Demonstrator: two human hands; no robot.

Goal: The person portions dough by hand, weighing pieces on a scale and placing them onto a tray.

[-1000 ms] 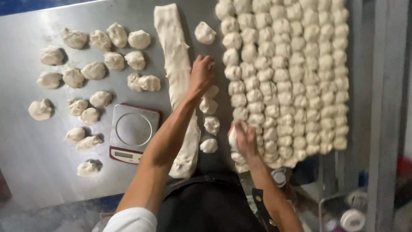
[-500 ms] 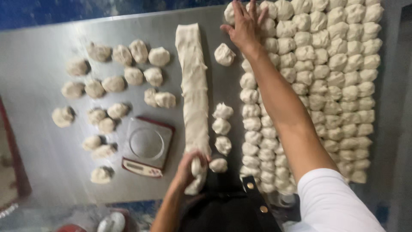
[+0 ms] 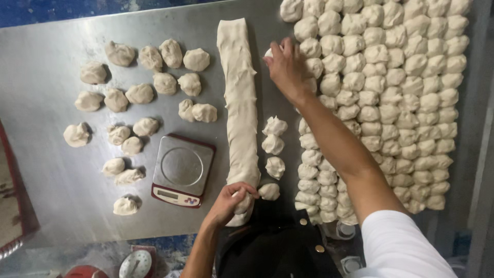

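Hands of one person work over a steel table (image 3: 46, 170), seen from above. The right arm stretches far forward, sleeve white at the shoulder, forearm bare. The right hand (image 3: 286, 67) lies palm down, fingers curled around a small dough ball (image 3: 268, 52) that peeks out at the fingertips, just beside the near edge of a large block of dough balls in tight rows (image 3: 391, 92). The left arm is bent close to the body. The left hand (image 3: 230, 201) closes around the near end of a long dough log (image 3: 240, 103), thumb and fingers pinching it. That log runs straight away from the person down the middle of the table. Four loose dough pieces (image 3: 272, 144) sit in a line between the log and the rows. Left of the log stands a small kitchen scale (image 3: 182, 170) with a round metal plate. Beyond it, rough dough lumps (image 3: 139, 92) lie scattered, well apart from both hands.
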